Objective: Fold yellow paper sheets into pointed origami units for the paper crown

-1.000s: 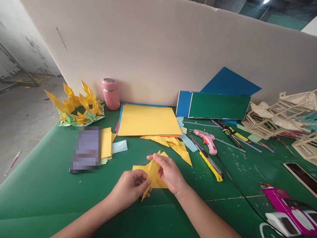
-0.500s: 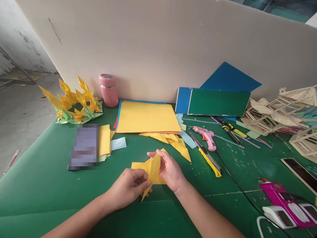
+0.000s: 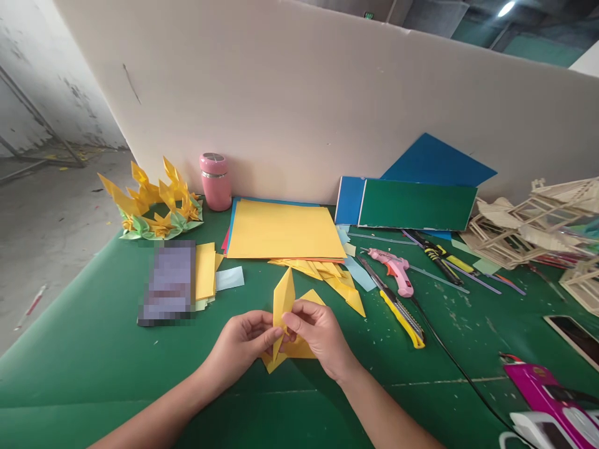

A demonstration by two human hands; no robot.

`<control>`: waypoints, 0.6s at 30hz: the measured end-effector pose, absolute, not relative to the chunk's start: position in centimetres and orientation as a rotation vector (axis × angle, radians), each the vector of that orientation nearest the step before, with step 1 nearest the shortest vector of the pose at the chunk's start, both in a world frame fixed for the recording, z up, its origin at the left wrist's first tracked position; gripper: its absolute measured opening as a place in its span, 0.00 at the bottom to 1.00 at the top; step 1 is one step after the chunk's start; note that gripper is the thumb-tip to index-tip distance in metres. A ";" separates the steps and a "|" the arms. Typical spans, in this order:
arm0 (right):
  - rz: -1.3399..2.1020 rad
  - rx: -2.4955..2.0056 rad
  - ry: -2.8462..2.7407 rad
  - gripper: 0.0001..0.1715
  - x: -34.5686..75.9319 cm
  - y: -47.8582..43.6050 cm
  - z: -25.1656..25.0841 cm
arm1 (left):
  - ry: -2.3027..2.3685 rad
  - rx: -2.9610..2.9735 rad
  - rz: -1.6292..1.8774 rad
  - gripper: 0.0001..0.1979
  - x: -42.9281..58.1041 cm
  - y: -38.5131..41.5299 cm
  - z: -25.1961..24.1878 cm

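Both my hands pinch one folded yellow paper piece point(image 3: 283, 299) just above the green table mat point(image 3: 84, 368). My left hand point(image 3: 241, 346) grips its lower part from the left. My right hand point(image 3: 318, 337) holds it from the right, fingers closed over the fold. The piece stands nearly upright with a pointed tip toward the wall. More yellow paper point(image 3: 299, 349) lies flat under my hands.
A stack of coloured sheets, yellow on top point(image 3: 285, 231), lies behind, with folded yellow pieces point(image 3: 327, 274) at its front edge. Yellow paper flowers point(image 3: 154, 206) and a pink flask point(image 3: 216, 181) stand at the left. A glue gun point(image 3: 393, 268), a yellow utility knife point(image 3: 400, 308) and wooden models point(image 3: 528, 224) lie to the right.
The folded yellow piece has been turned more upright, its tip now pointing at the wall. My hands have closed in together around its lower part.
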State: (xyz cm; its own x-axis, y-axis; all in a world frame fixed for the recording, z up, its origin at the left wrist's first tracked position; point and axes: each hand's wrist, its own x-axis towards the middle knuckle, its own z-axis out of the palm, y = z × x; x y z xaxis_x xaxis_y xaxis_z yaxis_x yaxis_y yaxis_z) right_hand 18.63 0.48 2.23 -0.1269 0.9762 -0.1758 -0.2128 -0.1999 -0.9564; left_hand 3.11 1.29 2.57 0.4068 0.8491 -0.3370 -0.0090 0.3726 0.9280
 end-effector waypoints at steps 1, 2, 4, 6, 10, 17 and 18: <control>1.505 -1.141 -1.012 0.18 18.5 0.4 2.3 | 1.009 1.052 0.690 0.25 3.1 1.3 2.6; 1.481 -1.161 -1.004 0.19 18.4 0.4 2.3 | 1.012 1.062 0.689 0.25 3.2 1.3 2.7; 1.437 -1.194 -0.984 0.21 18.2 0.4 2.3 | 1.016 1.092 0.688 0.24 3.2 1.3 2.7; 1.418 -1.208 -0.959 0.22 18.1 0.4 2.1 | 1.047 1.119 0.704 0.23 3.2 1.2 2.6; 1.379 -1.212 -0.922 0.24 17.9 0.5 1.8 | 1.111 1.102 0.744 0.22 3.1 1.0 2.4; 1.362 -1.142 -1.027 0.21 17.5 0.3 2.6 | 1.141 1.156 0.854 0.21 3.0 0.3 2.6; 1.374 -1.137 -1.048 0.20 17.5 0.2 2.6 | 1.141 1.168 0.861 0.21 3.0 0.3 2.5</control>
